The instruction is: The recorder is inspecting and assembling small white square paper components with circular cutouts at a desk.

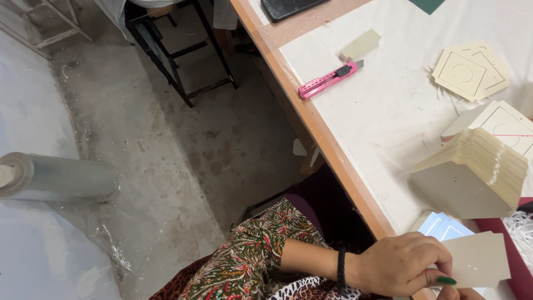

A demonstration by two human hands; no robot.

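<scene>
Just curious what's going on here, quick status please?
Left hand pinching flat grey card piece. Right hand barely in view. Tall stack of beige cut cards just beyond. Pink utility knife lies apart.

The card piece [478, 259] is matt grey board, as is the fanned stack of cards [477, 175]. The table [383, 111] wears rough off-white cloth over a glossy wood edge. The cutter [328, 80] is shiny pink plastic, the film roll [55, 178] clear and glossy, the floor [183, 150] rough concrete

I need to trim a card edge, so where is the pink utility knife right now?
In the head view, the pink utility knife lies on the table's white cover near the left edge, just below a small beige block, far from the hand.
</scene>
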